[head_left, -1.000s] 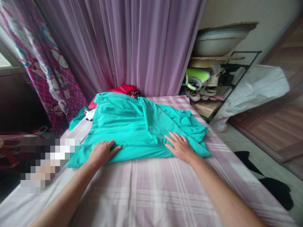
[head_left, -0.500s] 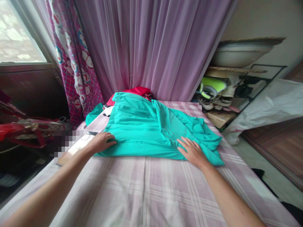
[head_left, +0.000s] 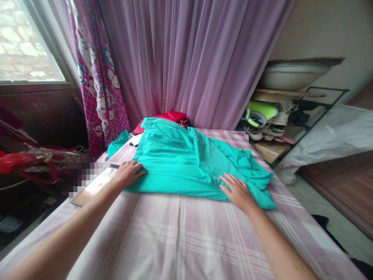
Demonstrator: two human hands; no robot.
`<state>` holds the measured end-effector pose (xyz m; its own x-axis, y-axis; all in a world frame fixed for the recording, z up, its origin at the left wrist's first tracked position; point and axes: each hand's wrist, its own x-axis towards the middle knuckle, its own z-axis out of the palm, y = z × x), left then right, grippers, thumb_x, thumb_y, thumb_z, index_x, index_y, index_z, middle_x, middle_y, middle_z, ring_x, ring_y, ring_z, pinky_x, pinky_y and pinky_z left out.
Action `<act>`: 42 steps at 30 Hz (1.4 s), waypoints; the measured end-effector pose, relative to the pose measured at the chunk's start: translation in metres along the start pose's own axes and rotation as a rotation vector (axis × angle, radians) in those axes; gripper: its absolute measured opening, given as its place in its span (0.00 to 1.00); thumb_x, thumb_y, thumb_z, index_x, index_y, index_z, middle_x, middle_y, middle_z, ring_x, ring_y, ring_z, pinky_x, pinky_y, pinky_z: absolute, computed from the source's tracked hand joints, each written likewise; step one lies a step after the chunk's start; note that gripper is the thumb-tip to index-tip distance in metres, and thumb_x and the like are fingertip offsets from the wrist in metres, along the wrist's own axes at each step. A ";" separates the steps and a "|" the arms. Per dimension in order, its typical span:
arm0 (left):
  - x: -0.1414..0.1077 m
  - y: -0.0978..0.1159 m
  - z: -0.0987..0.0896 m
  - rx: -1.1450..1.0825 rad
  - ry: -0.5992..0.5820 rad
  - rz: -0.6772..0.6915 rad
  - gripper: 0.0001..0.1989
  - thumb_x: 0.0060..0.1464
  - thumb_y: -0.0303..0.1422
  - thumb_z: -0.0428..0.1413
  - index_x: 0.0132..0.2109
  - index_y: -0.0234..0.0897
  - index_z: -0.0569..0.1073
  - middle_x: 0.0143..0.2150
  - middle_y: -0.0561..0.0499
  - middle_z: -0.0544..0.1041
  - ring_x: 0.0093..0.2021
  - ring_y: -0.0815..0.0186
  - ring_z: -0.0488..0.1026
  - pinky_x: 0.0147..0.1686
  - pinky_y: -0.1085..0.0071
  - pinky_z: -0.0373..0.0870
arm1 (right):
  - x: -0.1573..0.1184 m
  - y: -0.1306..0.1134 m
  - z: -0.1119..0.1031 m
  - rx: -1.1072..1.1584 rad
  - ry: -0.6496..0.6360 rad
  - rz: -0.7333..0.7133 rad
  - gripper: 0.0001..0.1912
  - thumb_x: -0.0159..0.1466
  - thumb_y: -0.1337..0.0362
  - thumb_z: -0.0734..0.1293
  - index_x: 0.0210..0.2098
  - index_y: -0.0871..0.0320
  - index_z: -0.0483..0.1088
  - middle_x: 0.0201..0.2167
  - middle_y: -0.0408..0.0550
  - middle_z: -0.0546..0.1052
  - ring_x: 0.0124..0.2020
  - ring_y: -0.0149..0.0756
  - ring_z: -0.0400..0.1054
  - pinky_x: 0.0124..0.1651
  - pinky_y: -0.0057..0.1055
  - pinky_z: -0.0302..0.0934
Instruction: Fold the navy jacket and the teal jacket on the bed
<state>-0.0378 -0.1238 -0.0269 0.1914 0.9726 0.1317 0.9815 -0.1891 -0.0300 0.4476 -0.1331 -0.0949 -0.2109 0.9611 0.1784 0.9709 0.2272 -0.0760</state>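
Note:
A turquoise garment (head_left: 171,159), which looks like a pair of trousers with an elastic waistband at the left, lies folded on a checked bedsheet (head_left: 180,225). My left hand (head_left: 128,172) rests at its near left corner, fingers stretched out over the cloth and holding nothing. On the near right part of the garment lies my right hand (head_left: 236,189), flat with its fingers spread. Just left of my left forearm is a flat, shiny object (head_left: 93,188) with a dark top edge, partly blurred out.
Behind the garment are a red cloth (head_left: 171,115) and another turquoise piece (head_left: 119,143). A purple curtain (head_left: 180,58) hangs at the back. To the right stands a rack with shoes (head_left: 271,130), a basin (head_left: 294,76) and a white plastic bag (head_left: 335,132). A red bag (head_left: 52,167) is at left.
The view has tilted slightly, so the scene sits a little lower. Both hands stay on the turquoise garment in nearly the same places, and its folds look unchanged.

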 end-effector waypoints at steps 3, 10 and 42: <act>-0.009 0.014 0.005 -0.044 0.087 -0.049 0.25 0.65 0.47 0.43 0.61 0.42 0.71 0.64 0.42 0.71 0.65 0.52 0.66 0.63 0.53 0.59 | 0.000 0.001 0.001 0.008 0.027 -0.013 0.25 0.69 0.54 0.57 0.63 0.47 0.67 0.67 0.49 0.67 0.68 0.46 0.58 0.67 0.52 0.52; -0.028 0.057 0.031 -0.082 -0.084 0.004 0.32 0.64 0.54 0.42 0.71 0.51 0.57 0.74 0.48 0.57 0.73 0.50 0.51 0.69 0.43 0.45 | -0.001 0.001 0.005 0.023 0.037 -0.007 0.25 0.69 0.53 0.58 0.63 0.46 0.67 0.67 0.49 0.67 0.68 0.46 0.58 0.67 0.53 0.52; 0.100 0.155 -0.034 0.015 0.100 0.349 0.22 0.66 0.42 0.47 0.64 0.48 0.68 0.67 0.47 0.69 0.68 0.53 0.62 0.67 0.43 0.53 | 0.016 0.004 -0.019 -0.095 0.215 0.337 0.19 0.69 0.65 0.61 0.59 0.56 0.70 0.45 0.53 0.79 0.46 0.41 0.71 0.44 0.34 0.56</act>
<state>0.1336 -0.0607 0.0149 0.5148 0.8319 0.2069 0.8571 -0.5043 -0.1050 0.4503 -0.1202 -0.0741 0.1397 0.9221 0.3608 0.9898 -0.1203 -0.0759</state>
